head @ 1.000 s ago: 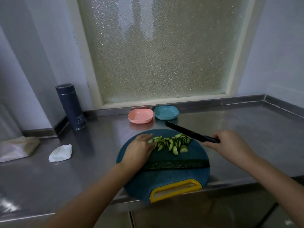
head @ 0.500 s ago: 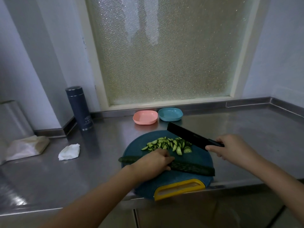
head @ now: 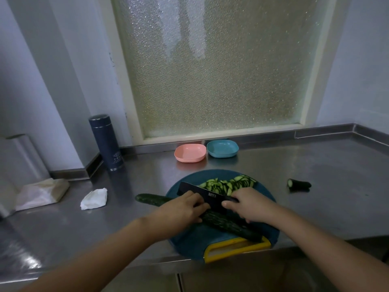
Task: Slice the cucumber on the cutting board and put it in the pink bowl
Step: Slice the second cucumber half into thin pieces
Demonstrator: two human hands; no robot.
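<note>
A long dark-green cucumber [head: 227,224] lies diagonally across the round blue cutting board [head: 189,243], its left end sticking out over the counter. My left hand [head: 181,209] grips the cucumber near its middle. My right hand [head: 250,207] holds the handle of a black knife [head: 202,192], whose blade stands on the cucumber between my hands. A pile of cucumber slices [head: 229,183] sits at the board's far side. The empty pink bowl [head: 190,153] stands behind the board.
A blue bowl [head: 222,148] sits right of the pink one. A cucumber end piece [head: 298,183] lies on the steel counter to the right. A dark flask [head: 106,142], a crumpled tissue [head: 94,198] and a wrapped packet [head: 40,192] are at the left. The board's yellow handle [head: 235,248] overhangs the counter edge.
My left hand left the slices and took hold of the whole cucumber, turning it diagonal. My right hand brought the knife from above the slices down onto the cucumber.
</note>
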